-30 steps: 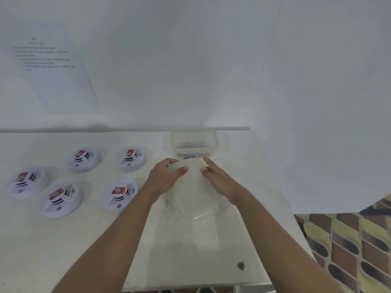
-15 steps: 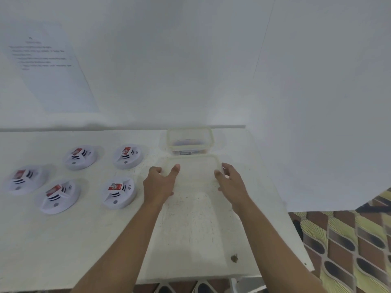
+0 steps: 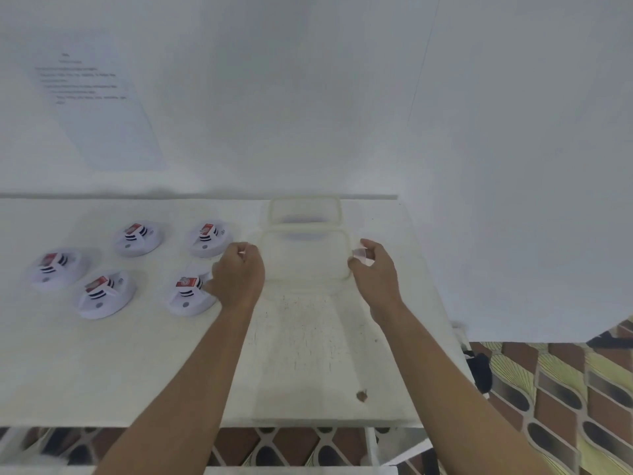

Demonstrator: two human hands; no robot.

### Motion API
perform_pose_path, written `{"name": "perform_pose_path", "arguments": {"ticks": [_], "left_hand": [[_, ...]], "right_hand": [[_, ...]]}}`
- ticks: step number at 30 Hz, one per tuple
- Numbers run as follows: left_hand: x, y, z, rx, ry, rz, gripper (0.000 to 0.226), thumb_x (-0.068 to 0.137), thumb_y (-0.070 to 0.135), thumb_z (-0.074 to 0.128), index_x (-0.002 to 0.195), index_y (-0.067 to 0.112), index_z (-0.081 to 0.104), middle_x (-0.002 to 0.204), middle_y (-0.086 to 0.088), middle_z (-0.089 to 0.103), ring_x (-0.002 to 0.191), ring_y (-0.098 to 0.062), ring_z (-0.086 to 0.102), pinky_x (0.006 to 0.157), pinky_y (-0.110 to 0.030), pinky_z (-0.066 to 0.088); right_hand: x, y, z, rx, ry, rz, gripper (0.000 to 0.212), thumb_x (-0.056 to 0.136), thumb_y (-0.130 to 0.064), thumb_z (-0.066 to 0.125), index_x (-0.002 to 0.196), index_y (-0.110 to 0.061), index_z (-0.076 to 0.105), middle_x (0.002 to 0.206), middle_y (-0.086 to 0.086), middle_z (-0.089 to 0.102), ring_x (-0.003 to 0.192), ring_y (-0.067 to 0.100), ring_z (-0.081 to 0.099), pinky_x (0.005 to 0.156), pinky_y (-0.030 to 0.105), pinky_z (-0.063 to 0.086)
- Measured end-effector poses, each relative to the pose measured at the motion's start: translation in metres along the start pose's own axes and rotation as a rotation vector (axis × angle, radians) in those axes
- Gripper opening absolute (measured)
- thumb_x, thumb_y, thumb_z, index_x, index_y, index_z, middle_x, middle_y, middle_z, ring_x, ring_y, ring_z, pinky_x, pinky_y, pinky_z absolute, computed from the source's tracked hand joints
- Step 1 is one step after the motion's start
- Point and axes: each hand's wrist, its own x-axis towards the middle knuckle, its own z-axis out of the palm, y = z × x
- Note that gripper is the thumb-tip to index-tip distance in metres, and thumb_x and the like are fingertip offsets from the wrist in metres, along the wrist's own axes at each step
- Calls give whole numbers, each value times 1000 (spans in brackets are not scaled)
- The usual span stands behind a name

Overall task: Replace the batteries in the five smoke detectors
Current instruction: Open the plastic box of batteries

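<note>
Head view: left hand (image 3: 239, 274), right hand (image 3: 375, 272) curled.

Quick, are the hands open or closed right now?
Left hand: fingers curled beside a smoke detector; holding anything cannot be told.
Right hand: closed, pinching a small pale thing.

Across the left-centre of the frame runs a far row: left smoke detector (image 3: 54, 274), middle smoke detector (image 3: 138, 241), right smoke detector (image 3: 209, 246). Lower in the frame lie the near-left smoke detector (image 3: 102, 303) and near-right smoke detector (image 3: 186, 303). All five are round, white and flat on the surface, none touching. Each shows black stripes and a red-labelled battery (image 3: 186, 282) on top.
</note>
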Motion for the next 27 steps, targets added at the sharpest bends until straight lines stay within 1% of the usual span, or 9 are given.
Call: {"name": "perform_pose_path", "arguments": {"ticks": [4, 6, 9, 13, 17, 20, 22, 25, 27], "left_hand": [[-19, 0, -18, -99, 57, 170, 29, 91, 28, 49, 112, 23, 67, 94, 11, 64, 89, -15, 58, 97, -43, 42], [-28, -6, -26, -210, 41, 240, 25, 95, 25, 54, 116, 20, 67, 95, 11, 64, 80, -9, 60, 87, -37, 52], [-41, -20, -39, -247, 9, 312, 18, 98, 27, 57, 114, 25, 64, 95, 13, 64, 63, 0, 58, 69, -20, 50], [-56, -38, -58, -450, -116, 240, 13, 103, 24, 49, 98, 18, 60, 94, -1, 66, 57, -15, 64, 59, -28, 54], [-66, -59, -71, -552, -217, 1, 37, 104, 34, 44, 82, 12, 64, 78, -3, 69, 70, -25, 71, 73, -37, 58], [-68, -78, -75, -272, -308, -13, 28, 94, 39, 61, 76, 20, 70, 86, 6, 72, 90, -21, 69, 82, -37, 53], [-70, -85, -77, -158, -356, 46, 7, 89, 29, 71, 88, 22, 70, 101, 8, 70, 94, -14, 66, 80, -33, 54], [-72, -90, -75, -67, -357, 126, 32, 85, 21, 75, 114, 24, 62, 116, 8, 61, 94, -15, 64, 87, -34, 53], [-69, -93, -71, 18, -341, 195, 44, 84, 22, 75, 125, 22, 59, 121, 2, 57, 101, -20, 61, 92, -32, 48]], "right_hand": [[-16, -5, -7, 67, 9, -57, 47, 96, -10, 59, 139, -26, 49, 116, -17, 58, 101, 9, 59, 86, 22, 49], [-26, -4, -11, 107, -26, -62, 49, 96, -8, 60, 137, -31, 47, 119, -15, 57, 93, 13, 58, 82, 25, 50], [-41, 1, -17, 181, -78, -25, 41, 97, -13, 58, 132, -31, 47, 115, -8, 59, 80, 12, 58, 74, 25, 46], [-63, 11, -19, 311, -131, 92, 10, 100, -19, 49, 106, -22, 57, 107, 0, 62, 75, 21, 63, 73, 31, 47], [-88, 25, -13, 287, -182, 100, 22, 87, -37, 55, 89, -17, 63, 101, -1, 62, 88, 23, 64, 84, 33, 49], [-105, 38, -9, 105, -166, 95, 9, 92, -30, 64, 97, -23, 66, 110, -7, 64, 102, 19, 60, 78, 31, 48], [-113, 44, -5, -41, -164, 79, 22, 94, -19, 64, 113, -31, 64, 121, -9, 60, 100, 16, 58, 64, 25, 42], [-115, 50, -1, -139, -156, 68, 52, 92, -10, 62, 139, -29, 52, 135, -7, 51, 98, 9, 55, 54, 17, 40], [-115, 52, 1, -229, -138, 58, 57, 90, -9, 62, 143, -25, 50, 138, 1, 50, 103, 13, 56, 74, 25, 50]]}}
